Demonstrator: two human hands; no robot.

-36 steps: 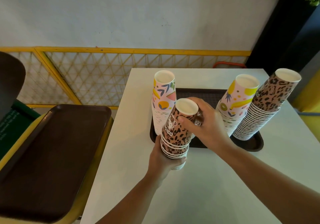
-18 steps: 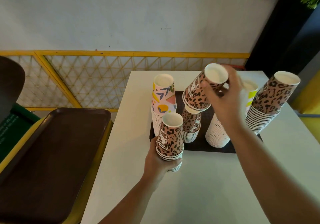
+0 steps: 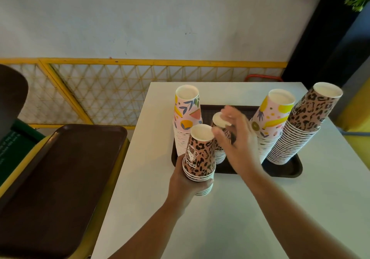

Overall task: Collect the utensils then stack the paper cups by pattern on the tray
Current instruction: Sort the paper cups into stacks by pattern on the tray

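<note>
Gripping the short leopard-print paper cup stack (image 3: 200, 158) off the dark brown plastic tray (image 3: 288, 170), over the white bench (image 3: 240, 208), the left hand (image 3: 186, 180) stays curled; the right hand (image 3: 236, 140) hovers loosely open beside the small leopard stack (image 3: 219, 138) on the tray, holding nothing; a careless brush could topple it.

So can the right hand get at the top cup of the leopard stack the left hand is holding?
Probably yes: the right hand hovers open just beside the held leopard stack, whose top is uncovered; the left hand grips only its lower part.
</note>
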